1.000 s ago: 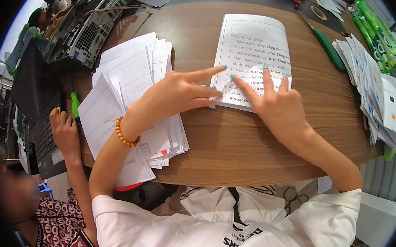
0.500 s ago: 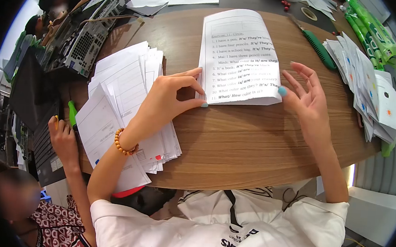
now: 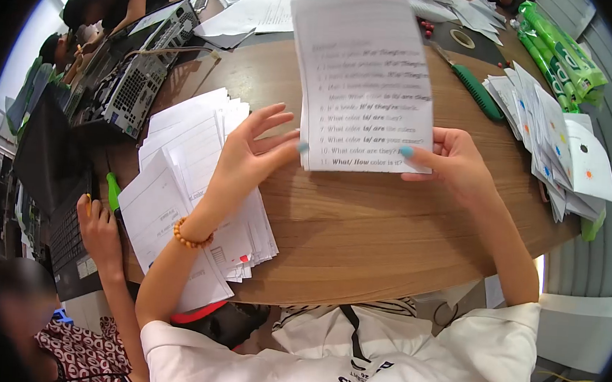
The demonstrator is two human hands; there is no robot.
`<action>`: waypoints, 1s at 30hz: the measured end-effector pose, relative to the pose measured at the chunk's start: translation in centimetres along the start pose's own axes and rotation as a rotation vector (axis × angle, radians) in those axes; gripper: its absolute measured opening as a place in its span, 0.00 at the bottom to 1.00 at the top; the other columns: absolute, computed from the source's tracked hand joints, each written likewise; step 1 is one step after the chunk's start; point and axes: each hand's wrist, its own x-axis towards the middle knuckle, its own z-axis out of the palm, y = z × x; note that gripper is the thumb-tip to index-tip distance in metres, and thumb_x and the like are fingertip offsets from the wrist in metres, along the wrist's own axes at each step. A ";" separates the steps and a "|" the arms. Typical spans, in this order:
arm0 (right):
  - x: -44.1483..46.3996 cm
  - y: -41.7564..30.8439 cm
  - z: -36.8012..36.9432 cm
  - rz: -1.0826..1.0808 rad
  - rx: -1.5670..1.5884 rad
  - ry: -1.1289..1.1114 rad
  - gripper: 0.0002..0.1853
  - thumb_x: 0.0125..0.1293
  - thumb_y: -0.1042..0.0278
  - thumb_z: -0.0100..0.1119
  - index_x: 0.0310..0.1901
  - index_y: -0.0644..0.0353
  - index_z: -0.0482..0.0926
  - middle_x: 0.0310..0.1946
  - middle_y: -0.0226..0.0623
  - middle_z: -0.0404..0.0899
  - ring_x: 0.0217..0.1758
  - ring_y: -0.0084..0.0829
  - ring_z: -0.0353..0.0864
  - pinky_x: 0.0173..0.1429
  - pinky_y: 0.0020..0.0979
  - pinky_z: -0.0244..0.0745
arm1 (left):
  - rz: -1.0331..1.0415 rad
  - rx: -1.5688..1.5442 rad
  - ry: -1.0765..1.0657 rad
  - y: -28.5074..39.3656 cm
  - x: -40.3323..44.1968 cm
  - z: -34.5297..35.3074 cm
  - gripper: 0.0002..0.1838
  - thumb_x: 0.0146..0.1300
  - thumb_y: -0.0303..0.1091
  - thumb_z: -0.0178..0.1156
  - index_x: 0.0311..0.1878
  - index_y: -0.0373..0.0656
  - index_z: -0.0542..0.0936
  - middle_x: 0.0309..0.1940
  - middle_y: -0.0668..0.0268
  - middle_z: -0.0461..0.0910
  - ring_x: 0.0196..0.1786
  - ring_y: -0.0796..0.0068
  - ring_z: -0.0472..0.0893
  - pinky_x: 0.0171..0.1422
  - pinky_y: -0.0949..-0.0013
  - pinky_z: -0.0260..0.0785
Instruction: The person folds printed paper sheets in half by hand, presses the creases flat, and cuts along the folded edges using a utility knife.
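Note:
A printed sheet (image 3: 367,82) with exercise lines is raised off the wooden table, its upper part blurred. My right hand (image 3: 457,162) pinches its lower right corner, thumb in front and fingers behind. At the lower left edge is my left hand (image 3: 256,148), fingers apart, with the thumb tip close to or touching the paper. Beneath my left wrist, which wears a beaded bracelet (image 3: 193,234), lies an uneven stack of papers (image 3: 179,175).
A green cutter (image 3: 477,91), a tape roll (image 3: 462,38), a paper pile (image 3: 537,136) and green packages (image 3: 563,60) are at the right. At the left are a computer case (image 3: 148,66), a laptop (image 3: 69,235) and a co-worker's hand (image 3: 99,230). Another person bends at the upper left.
The sheet has been lifted off the table. My right hand has closed on its lower right corner. My left hand's fingers have spread from the lower left corner.

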 end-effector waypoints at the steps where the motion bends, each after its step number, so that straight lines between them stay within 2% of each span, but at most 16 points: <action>1: -0.2 0.0 0.2 -0.048 -0.002 0.022 0.18 0.60 0.75 0.62 0.50 0.75 0.74 0.43 0.44 0.81 0.44 0.28 0.82 0.45 0.28 0.84 | -0.122 -0.001 0.003 0.8 -0.1 -0.1 0.20 0.65 0.32 0.57 0.56 0.29 0.72 0.55 0.48 0.74 0.54 0.64 0.78 0.56 0.69 0.74; 2: -0.1 -0.1 0.4 -0.049 -0.003 0.009 0.18 0.60 0.75 0.62 0.50 0.75 0.74 0.43 0.44 0.81 0.44 0.28 0.82 0.45 0.28 0.84 | -0.123 0.002 0.016 0.9 0.0 -0.3 0.20 0.65 0.32 0.57 0.56 0.29 0.72 0.55 0.48 0.74 0.54 0.64 0.78 0.56 0.69 0.74; 4: 0.0 0.0 0.8 -0.085 -0.032 0.007 0.18 0.60 0.74 0.62 0.50 0.74 0.75 0.42 0.44 0.81 0.42 0.27 0.83 0.41 0.26 0.85 | -0.244 -0.093 -0.341 0.9 0.0 -0.6 0.20 0.65 0.36 0.57 0.54 0.29 0.74 0.48 0.50 0.79 0.49 0.67 0.82 0.52 0.71 0.76; 5: 0.1 0.2 1.0 -0.084 -0.029 -0.003 0.18 0.60 0.74 0.62 0.50 0.74 0.75 0.42 0.44 0.81 0.42 0.27 0.83 0.41 0.26 0.85 | -0.239 -0.103 -0.309 1.2 -0.3 -0.1 0.18 0.67 0.37 0.55 0.50 0.29 0.76 0.40 0.52 0.82 0.40 0.69 0.84 0.46 0.74 0.79; 6: 0.3 0.4 1.2 -0.099 -0.047 -0.002 0.18 0.60 0.74 0.62 0.49 0.75 0.75 0.42 0.44 0.81 0.42 0.27 0.83 0.40 0.26 0.84 | -0.244 -0.100 -0.302 1.2 -0.3 -0.3 0.18 0.67 0.37 0.55 0.50 0.29 0.76 0.40 0.52 0.82 0.40 0.69 0.84 0.46 0.74 0.79; 8: 0.5 0.7 1.3 -0.112 -0.064 -0.004 0.18 0.60 0.73 0.63 0.49 0.75 0.75 0.41 0.45 0.82 0.41 0.27 0.83 0.39 0.25 0.84 | -0.310 -0.150 -0.343 1.0 -0.1 -0.6 0.19 0.69 0.37 0.52 0.47 0.26 0.77 0.37 0.51 0.83 0.36 0.70 0.85 0.40 0.76 0.80; 12: 0.4 0.7 1.2 -0.112 -0.101 0.030 0.18 0.60 0.74 0.63 0.49 0.75 0.75 0.41 0.45 0.82 0.39 0.26 0.83 0.39 0.25 0.84 | -0.348 -0.169 -0.353 1.5 -0.2 -0.3 0.18 0.70 0.36 0.51 0.47 0.26 0.76 0.38 0.50 0.82 0.37 0.69 0.85 0.42 0.75 0.80; 15: 0.5 0.9 1.2 -0.131 -0.116 0.047 0.18 0.59 0.74 0.63 0.48 0.75 0.75 0.40 0.45 0.82 0.39 0.26 0.83 0.39 0.25 0.84 | -0.286 -0.147 -0.333 1.2 -0.3 -0.1 0.19 0.70 0.36 0.50 0.47 0.24 0.76 0.37 0.49 0.82 0.35 0.70 0.85 0.38 0.76 0.80; 23: 0.3 0.9 0.9 -0.111 -0.156 0.067 0.18 0.58 0.75 0.63 0.49 0.74 0.76 0.41 0.45 0.82 0.39 0.26 0.83 0.40 0.25 0.84 | -0.282 -0.145 -0.376 1.5 -0.5 0.0 0.19 0.71 0.36 0.48 0.49 0.24 0.74 0.38 0.48 0.82 0.36 0.69 0.85 0.41 0.74 0.80; 26: 0.2 0.8 0.3 -0.073 -0.064 -0.009 0.17 0.60 0.74 0.62 0.49 0.75 0.75 0.41 0.46 0.82 0.39 0.29 0.84 0.41 0.24 0.83 | -0.289 -0.142 -0.331 1.1 -0.4 -0.1 0.20 0.71 0.37 0.48 0.49 0.24 0.74 0.37 0.48 0.82 0.34 0.70 0.84 0.39 0.75 0.80; 28: 0.0 0.8 -0.4 -0.002 0.019 -0.171 0.17 0.61 0.72 0.61 0.48 0.76 0.75 0.42 0.47 0.81 0.37 0.31 0.84 0.41 0.24 0.83 | -0.267 -0.143 -0.330 0.8 -0.3 -0.2 0.20 0.71 0.37 0.48 0.48 0.24 0.74 0.37 0.48 0.82 0.32 0.71 0.84 0.37 0.75 0.79; 30: -0.2 0.6 0.0 0.022 0.003 -0.120 0.16 0.61 0.72 0.60 0.47 0.76 0.76 0.41 0.47 0.81 0.37 0.31 0.85 0.40 0.24 0.83 | -0.249 -0.143 -0.326 0.7 -0.4 0.0 0.19 0.71 0.37 0.48 0.48 0.24 0.74 0.36 0.49 0.82 0.31 0.71 0.84 0.36 0.76 0.79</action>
